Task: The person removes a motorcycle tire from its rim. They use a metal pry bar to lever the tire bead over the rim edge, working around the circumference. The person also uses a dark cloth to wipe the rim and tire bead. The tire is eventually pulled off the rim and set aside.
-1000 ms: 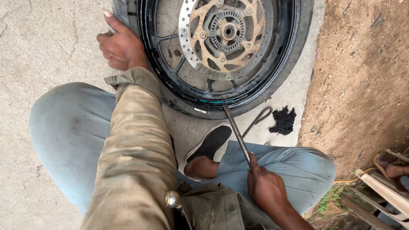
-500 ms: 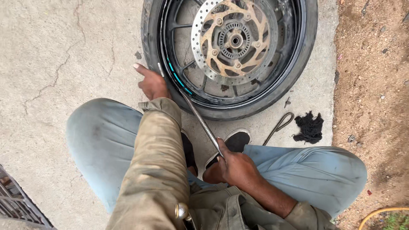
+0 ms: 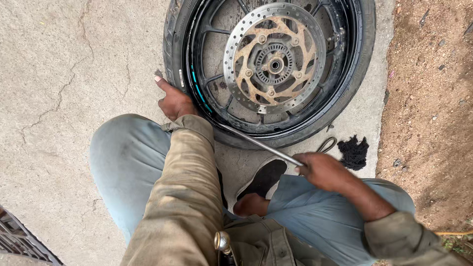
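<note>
Tyre [image 3: 173,44]: L hand [image 3: 173,101] flat, fingers apart, steadying. Lever [image 3: 256,143]: R hand [image 3: 322,170] clamped on end; tip under bead at rim [image 3: 207,106]. Pry w/ small bites.

Cracked grey concrete ground [image 3: 64,74] in flat daylight meets a strip of bare brown dirt [image 3: 428,98] on the right, with a dark metal grate [image 3: 22,241] at the lower left corner.

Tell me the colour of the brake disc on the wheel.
Silver-grey drilled outer ring with a rusty brown centre carrier on the brake disc, clearest in the head view.
</note>
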